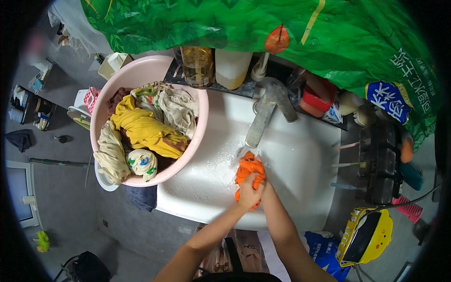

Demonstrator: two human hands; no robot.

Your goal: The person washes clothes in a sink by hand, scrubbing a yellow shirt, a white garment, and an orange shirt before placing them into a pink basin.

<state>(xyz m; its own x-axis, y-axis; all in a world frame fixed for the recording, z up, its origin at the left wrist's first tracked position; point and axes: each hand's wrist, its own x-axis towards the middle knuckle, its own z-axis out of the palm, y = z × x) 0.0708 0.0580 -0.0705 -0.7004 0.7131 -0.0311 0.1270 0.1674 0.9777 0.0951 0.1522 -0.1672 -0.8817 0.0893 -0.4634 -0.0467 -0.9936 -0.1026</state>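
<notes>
Both my hands are closed on a wet orange cloth (249,170), bunched up under the tap (261,124). Water runs from the spout onto the cloth's far end and splashes in the white sink (300,174). My left hand (251,191) wraps round the near part of the cloth, knuckles up. Against it, on the right side of the cloth, is my right hand (265,184); its fingers are mostly hidden. To the left, a pink tub (199,127) rests over the sink's edge, heaped with clothes, among them a yellow garment (145,129) and a rolled cream cloth (112,150).
Along the sink's back ledge stand an amber bottle (197,66), a whitish jug (232,69) and a red container (317,96). A large green plastic sheet (211,26) hangs above. At right are a black toothbrush holder (378,164) and a yellow basket (376,235).
</notes>
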